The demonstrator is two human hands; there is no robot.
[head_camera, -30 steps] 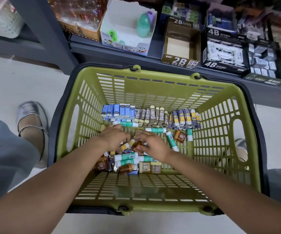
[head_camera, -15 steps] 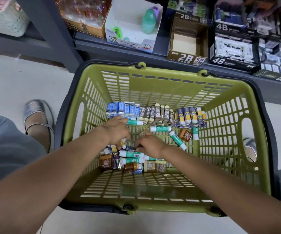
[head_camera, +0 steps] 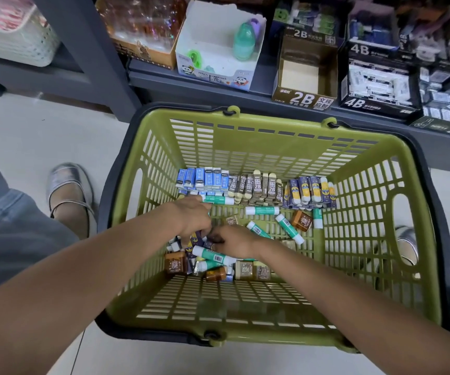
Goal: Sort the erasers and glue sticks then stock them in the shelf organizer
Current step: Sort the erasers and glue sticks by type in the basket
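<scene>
A green basket [head_camera: 259,142] on the floor holds the stock. Along its far wall stand rows of blue erasers [head_camera: 202,178], brown 2B erasers [head_camera: 256,188] and purple-yellow erasers [head_camera: 310,190]. Green-white glue sticks [head_camera: 261,210] and brown square erasers [head_camera: 301,220] lie loose on the bottom. My left hand [head_camera: 191,217] and right hand [head_camera: 236,240] meet over the mixed pile at the near left. Each hand's curled fingers pinch a small purple eraser [head_camera: 199,237] there. The fingertips are partly hidden.
Behind the basket, the grey shelf [head_camera: 191,82] carries an empty brown 2B box [head_camera: 306,77], a filled black 4B box [head_camera: 378,82] and a white panda box [head_camera: 218,58]. A foot in a silver shoe [head_camera: 68,190] stands left of the basket.
Both hands have stayed in the pile and drawn closer together, the left sliding toward me. The view shifted slightly, so the basket sits further right.
</scene>
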